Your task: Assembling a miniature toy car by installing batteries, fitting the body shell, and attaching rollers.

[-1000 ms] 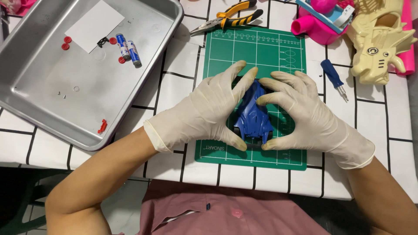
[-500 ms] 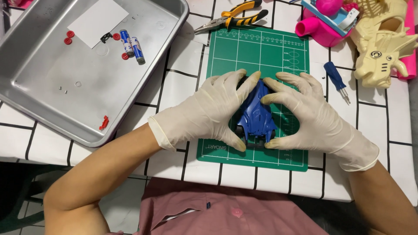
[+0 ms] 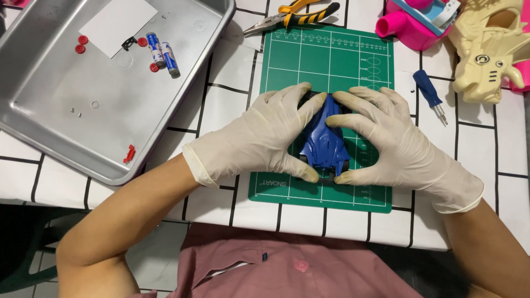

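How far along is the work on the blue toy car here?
Already out: two batteries and small red parts lie in the metal tray. In hand: left hand and right hand clasp the blue toy car on the green mat. Unused: screwdriver, pliers.

On the green, white-gridded cutting mat [image 3: 331, 60], cream-gloved hands flank a dark blue toy car [image 3: 323, 140], while left of the mat a silver tray [image 3: 49, 132] holds small red wheels [image 3: 81, 44].
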